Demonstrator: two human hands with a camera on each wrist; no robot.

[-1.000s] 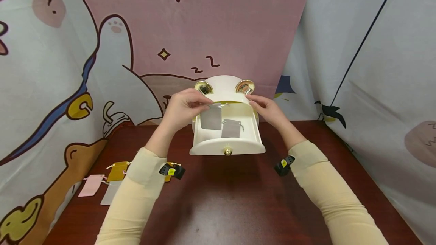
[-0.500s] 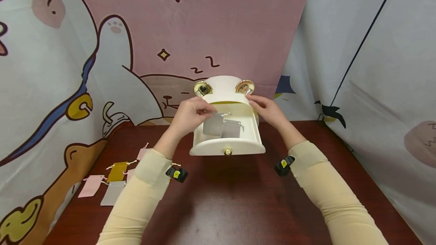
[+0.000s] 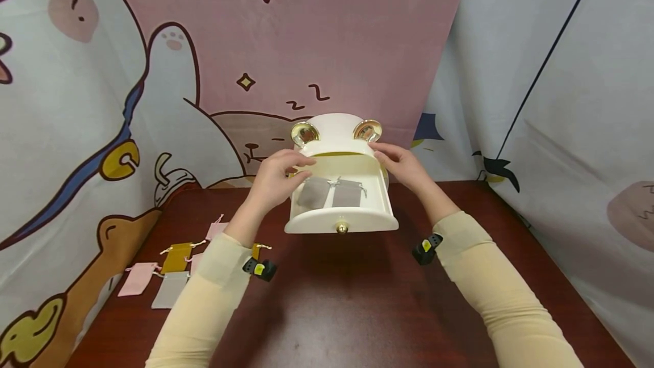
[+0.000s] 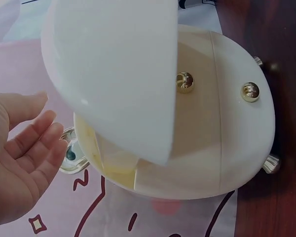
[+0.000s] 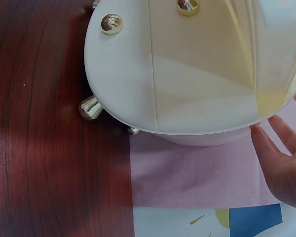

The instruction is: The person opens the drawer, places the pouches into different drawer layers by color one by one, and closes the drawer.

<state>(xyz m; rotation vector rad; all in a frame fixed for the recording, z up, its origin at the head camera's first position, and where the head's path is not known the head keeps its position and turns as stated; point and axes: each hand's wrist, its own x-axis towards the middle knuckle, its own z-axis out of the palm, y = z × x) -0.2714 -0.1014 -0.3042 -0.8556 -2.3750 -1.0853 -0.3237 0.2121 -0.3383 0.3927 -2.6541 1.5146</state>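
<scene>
A white jewelry box (image 3: 337, 129) with gold round ears stands on the table, its top drawer (image 3: 311, 222) pulled out. Two grey drawstring pouches lie side by side inside: a left pouch (image 3: 313, 193) and a right pouch (image 3: 347, 194). My left hand (image 3: 276, 179) hovers at the drawer's left side, fingers parted and holding nothing; the left wrist view shows this hand (image 4: 22, 158) apart from the box. My right hand (image 3: 402, 168) touches the box's right upper side, just below the ear. In the right wrist view, a fingertip of this hand (image 5: 286, 163) meets the box's edge.
Left on the reddish-brown table (image 3: 347, 311) lie more drawstring pouches: a pink pouch (image 3: 138, 280), a mustard pouch (image 3: 176, 258) and a grey pouch (image 3: 170, 291), others partly behind my left sleeve (image 3: 204, 300). A cartoon-printed cloth (image 3: 357, 44) hangs close behind the box.
My left hand has lowered a grey pouch into the drawer, let go of it beside the other one, and drawn back a little to the left. The right hand has stayed put.
</scene>
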